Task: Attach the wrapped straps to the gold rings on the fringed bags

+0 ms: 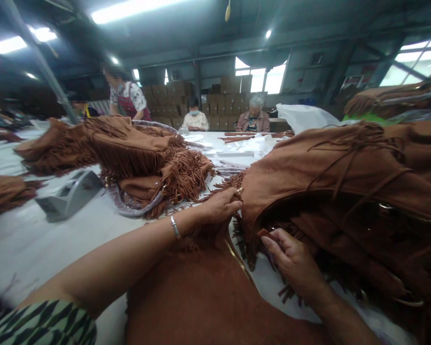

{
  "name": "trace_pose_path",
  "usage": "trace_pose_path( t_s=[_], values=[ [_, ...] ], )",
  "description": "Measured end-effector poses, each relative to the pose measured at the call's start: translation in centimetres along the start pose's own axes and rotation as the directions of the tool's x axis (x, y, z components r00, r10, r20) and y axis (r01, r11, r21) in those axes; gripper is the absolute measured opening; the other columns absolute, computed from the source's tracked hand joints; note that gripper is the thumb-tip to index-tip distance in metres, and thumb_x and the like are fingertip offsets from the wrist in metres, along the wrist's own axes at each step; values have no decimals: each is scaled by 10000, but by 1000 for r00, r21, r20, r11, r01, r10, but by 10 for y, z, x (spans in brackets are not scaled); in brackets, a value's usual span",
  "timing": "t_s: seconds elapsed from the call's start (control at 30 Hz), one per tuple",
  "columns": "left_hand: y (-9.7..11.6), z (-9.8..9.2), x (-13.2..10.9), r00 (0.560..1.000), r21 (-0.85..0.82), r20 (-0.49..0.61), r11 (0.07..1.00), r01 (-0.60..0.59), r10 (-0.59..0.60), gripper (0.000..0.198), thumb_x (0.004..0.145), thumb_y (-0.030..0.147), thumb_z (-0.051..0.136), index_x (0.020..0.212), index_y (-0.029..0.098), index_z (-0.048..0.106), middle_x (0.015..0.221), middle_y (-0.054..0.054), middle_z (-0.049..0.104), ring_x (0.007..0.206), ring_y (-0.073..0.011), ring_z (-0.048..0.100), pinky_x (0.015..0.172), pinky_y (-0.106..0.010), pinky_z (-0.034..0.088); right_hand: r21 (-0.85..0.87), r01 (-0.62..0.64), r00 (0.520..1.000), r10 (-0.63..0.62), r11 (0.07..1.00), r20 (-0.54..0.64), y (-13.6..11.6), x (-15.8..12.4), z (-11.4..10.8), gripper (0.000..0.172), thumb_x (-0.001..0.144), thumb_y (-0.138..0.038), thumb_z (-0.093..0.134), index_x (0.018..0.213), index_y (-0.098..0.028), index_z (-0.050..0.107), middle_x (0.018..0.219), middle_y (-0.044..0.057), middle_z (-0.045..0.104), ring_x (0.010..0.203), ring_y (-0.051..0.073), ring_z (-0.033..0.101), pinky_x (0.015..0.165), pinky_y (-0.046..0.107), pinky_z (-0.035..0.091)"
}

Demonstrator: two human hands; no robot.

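A brown suede bag [187, 292] with a gold-toned zipper along its curved edge lies in front of me. My left hand [221, 207], a silver bracelet at its wrist, closes on the far top end of this bag, beside a small gold metal fitting [239, 190]. Between the thumb and fingers of my right hand [290, 256] is a small brown leather tab [264, 233]; where its other end goes is hidden. Just beyond that hand, a pile of brown suede bags [330, 163] with thin tie cords rises on the right.
Fringed brown bags [136, 148] with wrapped handles are heaped at the left. A grey tape dispenser [70, 194] stands on the white table [68, 258]. White wrapping [305, 115] lies behind the right pile. Several people sit or stand farther back, before stacked cartons [222, 105].
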State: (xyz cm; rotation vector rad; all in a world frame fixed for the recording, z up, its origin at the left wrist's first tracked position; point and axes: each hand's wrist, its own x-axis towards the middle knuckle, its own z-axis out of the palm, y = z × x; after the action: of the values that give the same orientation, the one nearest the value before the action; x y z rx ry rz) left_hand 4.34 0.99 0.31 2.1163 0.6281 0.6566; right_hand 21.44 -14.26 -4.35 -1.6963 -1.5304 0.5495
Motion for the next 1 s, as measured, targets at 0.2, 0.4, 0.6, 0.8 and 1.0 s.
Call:
trace_pose_path(
  t_s=[0.2, 0.4, 0.6, 0.8, 1.0],
  values=[
    [28, -12, -22, 998, -195, 56, 980, -25, 37, 212, 773, 289, 452, 809, 132, 591, 857, -63, 607, 810, -178, 562, 795, -292, 448, 390, -150, 989, 137, 908, 62, -8, -2, -11, 385, 794, -561, 565, 713, -191, 500, 501, -60, 418, 412, 74, 340, 384, 191, 263],
    [46, 19, -33, 936, -322, 322, 946, -33, 142, 189, 827, 300, 488, 837, 130, 569, 840, -44, 575, 771, -140, 530, 745, -249, 432, 712, -184, 982, 160, 678, 101, -16, -8, -37, 353, 784, -518, 625, 775, -182, 519, 486, -77, 401, 385, 44, 281, 362, 153, 208],
    [29, 35, -29, 859, -485, 483, 869, 101, 169, 205, 878, 318, 480, 868, 122, 538, 764, -32, 556, 665, -115, 526, 618, -222, 428, 756, -215, 975, 174, 618, 135, -15, -8, -42, 308, 774, -460, 669, 775, -171, 561, 464, -71, 414, 370, 32, 288, 356, 147, 200],
    [7, 41, -23, 822, -604, 563, 724, 333, 91, 220, 815, 338, 547, 853, 122, 558, 682, -19, 539, 551, -91, 484, 523, -204, 391, 775, -322, 945, 238, 544, 226, -12, -2, -26, 278, 790, -428, 668, 782, -169, 568, 471, -70, 418, 364, 26, 312, 357, 145, 199],
    [7, 43, -20, 813, -609, 577, 702, 370, 72, 184, 810, 297, 535, 835, 118, 569, 658, -19, 563, 557, -91, 509, 549, -204, 420, 823, -357, 928, 264, 442, 261, -18, -1, -20, 235, 755, -357, 717, 812, -172, 583, 503, -76, 420, 370, 18, 315, 364, 138, 254]
  ],
)
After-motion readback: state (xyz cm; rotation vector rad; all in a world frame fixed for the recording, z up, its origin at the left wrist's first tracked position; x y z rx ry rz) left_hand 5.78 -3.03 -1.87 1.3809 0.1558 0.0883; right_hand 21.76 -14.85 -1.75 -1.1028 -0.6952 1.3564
